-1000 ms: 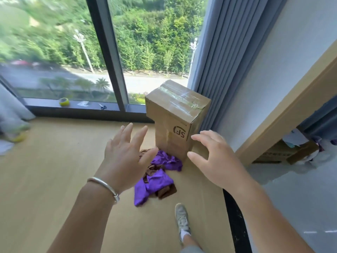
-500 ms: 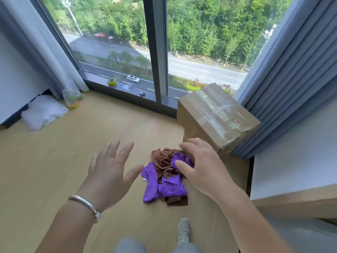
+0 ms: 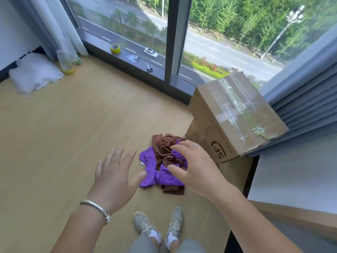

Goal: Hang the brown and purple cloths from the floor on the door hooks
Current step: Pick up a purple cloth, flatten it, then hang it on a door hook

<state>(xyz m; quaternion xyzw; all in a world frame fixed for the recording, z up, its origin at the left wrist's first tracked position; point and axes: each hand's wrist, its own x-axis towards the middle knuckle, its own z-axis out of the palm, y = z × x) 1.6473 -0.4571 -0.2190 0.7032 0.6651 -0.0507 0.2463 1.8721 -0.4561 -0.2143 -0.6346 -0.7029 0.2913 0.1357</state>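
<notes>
Neither hand is gripping anything: the right hand (image 3: 193, 167) is hovering over the pile with thumb and fingers spread in a loose claw, and the left hand (image 3: 116, 178) is reaching in beside it, palm down, fingers straight. Both cloths are lying tangled together on the wooden floor (image 3: 63, 134), just beside the cardboard box (image 3: 235, 115) and in front of the person's shoes (image 3: 158, 227). The brown cloth (image 3: 164, 145) is bunching on top at the far side, with another brown edge poking out at the near side, while the purple cloth (image 3: 164, 178) is spreading underneath. Since the two are twisting through each other, a good pickup is probably pinching deep into the bunched brown folds with the right hand while the left is gathering the flat purple edge, then lifting and shaking them apart. No door hooks are showing here, so hanging is still waiting on the pickup
</notes>
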